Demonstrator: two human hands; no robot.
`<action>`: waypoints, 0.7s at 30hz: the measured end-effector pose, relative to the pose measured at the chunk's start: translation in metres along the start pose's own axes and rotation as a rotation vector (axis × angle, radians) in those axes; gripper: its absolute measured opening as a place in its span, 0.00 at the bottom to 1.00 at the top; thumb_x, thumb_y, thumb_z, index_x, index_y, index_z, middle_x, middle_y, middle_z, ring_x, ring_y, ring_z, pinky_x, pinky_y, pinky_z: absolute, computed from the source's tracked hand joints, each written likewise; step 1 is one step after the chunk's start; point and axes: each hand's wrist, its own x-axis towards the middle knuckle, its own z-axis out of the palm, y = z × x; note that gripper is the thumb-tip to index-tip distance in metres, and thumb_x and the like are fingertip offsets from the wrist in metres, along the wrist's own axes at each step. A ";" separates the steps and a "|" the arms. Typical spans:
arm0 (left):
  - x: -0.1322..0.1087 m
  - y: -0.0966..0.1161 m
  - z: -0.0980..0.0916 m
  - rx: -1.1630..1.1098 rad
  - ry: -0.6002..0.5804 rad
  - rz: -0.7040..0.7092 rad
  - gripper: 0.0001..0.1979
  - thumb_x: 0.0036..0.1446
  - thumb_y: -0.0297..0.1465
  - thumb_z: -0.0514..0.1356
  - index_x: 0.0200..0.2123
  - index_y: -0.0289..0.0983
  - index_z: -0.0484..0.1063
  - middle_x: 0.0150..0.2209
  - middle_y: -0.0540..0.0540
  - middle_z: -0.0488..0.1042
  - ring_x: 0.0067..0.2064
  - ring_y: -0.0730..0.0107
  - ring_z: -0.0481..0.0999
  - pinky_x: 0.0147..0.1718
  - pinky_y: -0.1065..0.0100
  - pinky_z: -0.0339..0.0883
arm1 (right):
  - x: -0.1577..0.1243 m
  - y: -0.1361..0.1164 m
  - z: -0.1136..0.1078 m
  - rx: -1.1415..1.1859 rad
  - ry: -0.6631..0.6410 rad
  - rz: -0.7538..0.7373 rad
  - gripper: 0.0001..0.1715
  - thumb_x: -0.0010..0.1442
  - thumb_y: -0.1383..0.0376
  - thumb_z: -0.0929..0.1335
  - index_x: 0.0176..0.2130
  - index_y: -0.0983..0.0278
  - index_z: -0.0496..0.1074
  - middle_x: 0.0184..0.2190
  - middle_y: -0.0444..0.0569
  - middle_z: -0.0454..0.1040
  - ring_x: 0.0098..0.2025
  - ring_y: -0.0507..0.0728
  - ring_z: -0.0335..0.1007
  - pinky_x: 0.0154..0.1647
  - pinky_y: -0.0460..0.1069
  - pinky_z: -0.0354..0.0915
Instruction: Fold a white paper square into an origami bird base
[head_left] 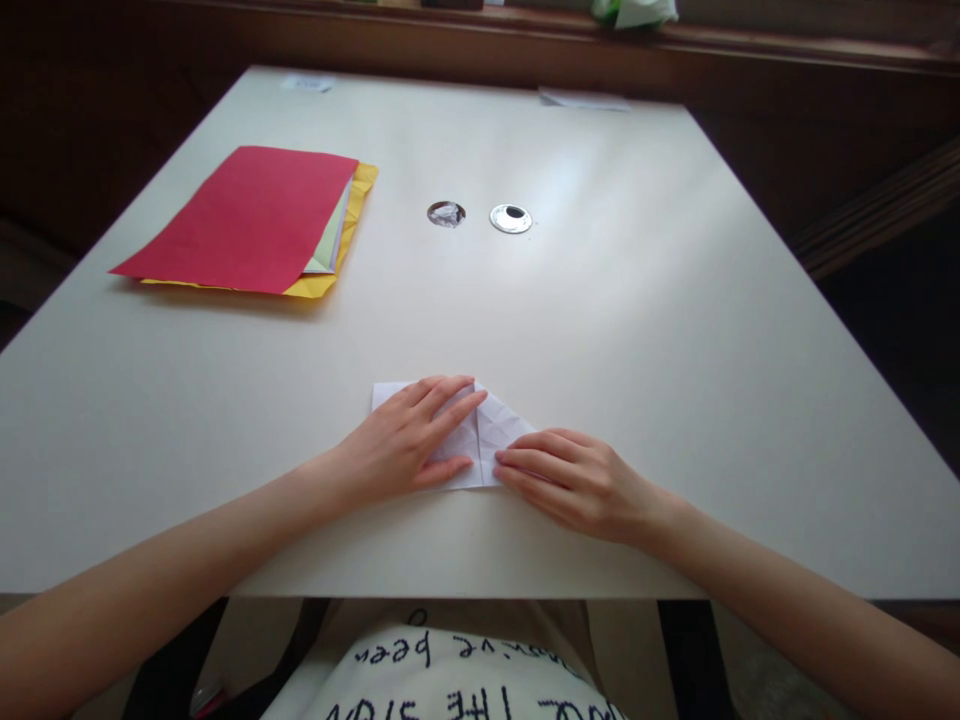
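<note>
A folded sheet of white paper [495, 425] lies on the table near its front edge, with a vertical crease and a slanting right side. My left hand [420, 430] rests flat on the left part of the paper, its fingers spread and pressing it down. At the paper's right end is my right hand [574, 475], its fingers together and bent over the lower right corner. The thumb of the right hand is hidden beneath the fingers.
The white table [637, 330] has two round holes; a metal ring [511, 219] surrounds the right one. On the left lies a red sheet [247, 215] over yellow paper [360, 195]. A white slip [585, 99] sits at the far edge, below a brown ledge [375, 35].
</note>
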 end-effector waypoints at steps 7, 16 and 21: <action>-0.001 -0.004 0.001 0.046 -0.055 0.012 0.27 0.60 0.42 0.51 0.58 0.33 0.57 0.60 0.40 0.58 0.57 0.55 0.59 0.53 0.55 0.58 | 0.000 0.000 -0.001 0.008 -0.058 -0.009 0.10 0.61 0.72 0.63 0.43 0.69 0.69 0.35 0.49 0.74 0.40 0.54 0.68 0.36 0.50 0.67; -0.001 -0.006 0.002 0.081 -0.058 0.021 0.27 0.61 0.43 0.50 0.59 0.34 0.57 0.60 0.40 0.57 0.57 0.55 0.58 0.54 0.56 0.57 | 0.002 -0.002 0.001 0.041 -0.029 0.017 0.04 0.59 0.73 0.65 0.36 0.70 0.70 0.31 0.48 0.73 0.36 0.53 0.68 0.33 0.49 0.65; -0.001 -0.006 0.002 0.086 -0.061 0.021 0.28 0.61 0.43 0.50 0.59 0.33 0.57 0.60 0.40 0.58 0.57 0.55 0.58 0.54 0.56 0.57 | 0.000 -0.002 0.004 0.019 -0.046 0.016 0.04 0.59 0.73 0.65 0.34 0.69 0.70 0.31 0.48 0.73 0.35 0.52 0.68 0.33 0.48 0.65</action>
